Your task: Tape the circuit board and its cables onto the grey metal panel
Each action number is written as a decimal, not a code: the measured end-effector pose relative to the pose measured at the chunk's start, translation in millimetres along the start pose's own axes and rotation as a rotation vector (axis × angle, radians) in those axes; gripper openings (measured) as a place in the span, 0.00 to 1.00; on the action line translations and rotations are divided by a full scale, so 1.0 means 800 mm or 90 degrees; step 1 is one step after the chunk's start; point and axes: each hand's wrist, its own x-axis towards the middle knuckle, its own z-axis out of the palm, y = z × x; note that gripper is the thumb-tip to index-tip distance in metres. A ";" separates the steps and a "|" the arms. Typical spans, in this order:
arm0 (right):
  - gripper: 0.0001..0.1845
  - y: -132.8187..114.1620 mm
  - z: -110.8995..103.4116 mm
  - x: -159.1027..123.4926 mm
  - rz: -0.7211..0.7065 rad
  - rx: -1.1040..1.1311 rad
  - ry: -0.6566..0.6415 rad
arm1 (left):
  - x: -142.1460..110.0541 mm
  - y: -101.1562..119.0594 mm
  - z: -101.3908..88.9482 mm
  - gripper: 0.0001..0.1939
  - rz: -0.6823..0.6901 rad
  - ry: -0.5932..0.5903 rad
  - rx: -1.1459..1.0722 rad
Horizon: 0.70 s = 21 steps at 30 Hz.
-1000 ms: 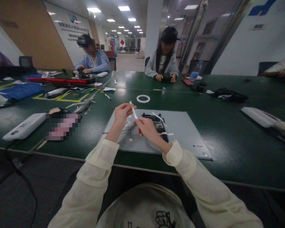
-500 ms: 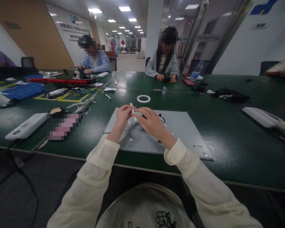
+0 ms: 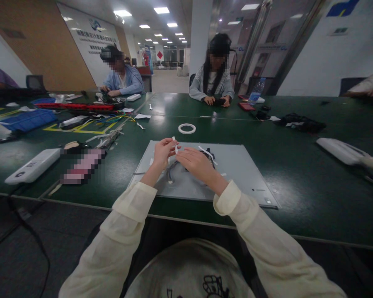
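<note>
A short strip of white tape (image 3: 175,142) stands tilted between my two hands above a flat grey panel (image 3: 245,182). Its upper part is pinched in the fingertips of my left hand (image 3: 161,155). My right hand (image 3: 196,163) has its thumb and fingertips closed at the strip's lower end. Beneath the hands, a grey cable (image 3: 170,176) lies on the panel. Black parts (image 3: 209,153), with another white strip (image 3: 207,153) across them, show beyond my right hand, which hides most of them. A white tape roll (image 3: 187,132) lies flat behind the panel.
To the left are a white power strip (image 3: 34,165), a blurred pink object (image 3: 83,165), loose cables (image 3: 108,138) and a blue tray (image 3: 27,121). A black bundle (image 3: 301,123) and a white device (image 3: 342,152) lie right. Two people sit across the green table (image 3: 298,165).
My right hand let go of the strip's lower end, rose to its upper part near my left fingers, then came back down to the lower end. My left hand has stayed nearly in place.
</note>
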 end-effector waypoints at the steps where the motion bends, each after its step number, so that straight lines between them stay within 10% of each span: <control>1: 0.15 -0.001 0.001 -0.001 0.002 0.001 -0.006 | 0.001 -0.001 -0.001 0.14 0.004 0.000 0.010; 21: 0.12 -0.004 0.015 -0.010 -0.018 -0.018 -0.158 | 0.021 -0.014 -0.020 0.06 0.185 -0.015 0.344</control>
